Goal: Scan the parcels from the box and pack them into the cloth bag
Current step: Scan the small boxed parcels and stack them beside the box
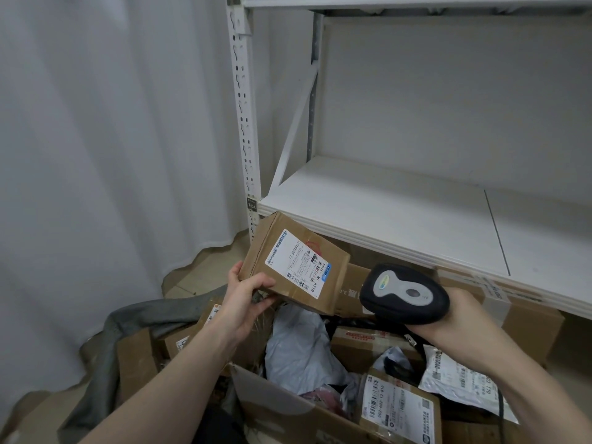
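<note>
My left hand (246,299) grips the near left end of a brown cardboard parcel (275,248), held tilted above the box with its white shipping label facing up. My right hand (461,318) holds a black and grey barcode scanner (404,293), its head aimed left at the parcel's label. Below both hands stands a large open cardboard box (272,408) filled with several parcels: brown cartons and grey and white plastic mailers. A grey cloth bag (128,318) lies crumpled at the box's left, with cartons showing in its mouth.
A white metal shelf unit (384,213) stands ahead and to the right, its lower board just above the scanner. More cartons (528,315) sit under that board. A white curtain (96,155) hangs on the left.
</note>
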